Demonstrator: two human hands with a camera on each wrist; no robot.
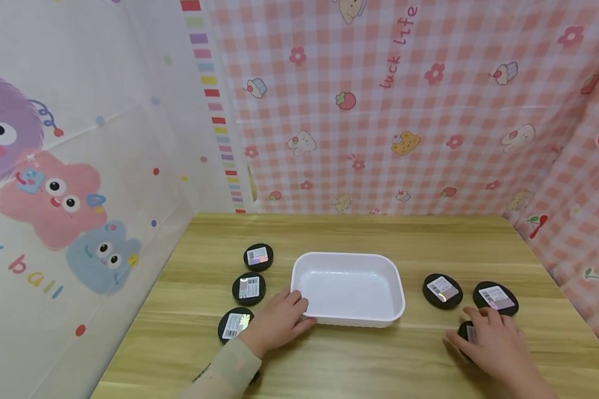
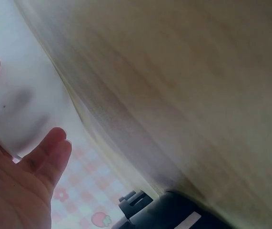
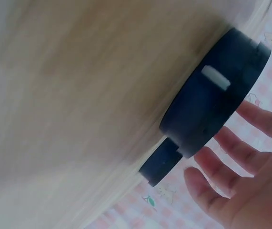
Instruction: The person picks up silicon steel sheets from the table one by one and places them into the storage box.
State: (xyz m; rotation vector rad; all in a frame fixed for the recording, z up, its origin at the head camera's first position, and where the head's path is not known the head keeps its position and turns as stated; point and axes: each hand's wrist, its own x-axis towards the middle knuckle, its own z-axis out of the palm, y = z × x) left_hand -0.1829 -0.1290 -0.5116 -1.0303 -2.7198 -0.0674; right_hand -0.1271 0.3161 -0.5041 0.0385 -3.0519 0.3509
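At the left front corner of a white plastic tray (image 1: 349, 320), my left hand (image 1: 278, 321) holds the rim, fingers over the edge and thumb low at the front. The left wrist view shows this hand (image 2: 28, 183) around the pale tray. On the right, my right hand (image 1: 499, 341) hovers over a black round labelled case (image 1: 464, 331), partly hidden beneath it. Its fingers (image 3: 257, 162) are spread and slightly bent beside a black case (image 3: 212, 95) in the right wrist view; no grip shows. Two more black cases, one left (image 1: 442, 291) and one right (image 1: 497, 299), lie just beyond.
Left of the tray, three black labelled cases form a row: far (image 1: 258, 257), middle (image 1: 248, 288) and near (image 1: 233, 326). A dark piece (image 1: 256, 377) peeks out under the left sleeve. Patterned cloths (image 1: 379, 111) hang behind and beside the wooden table (image 1: 359, 366).
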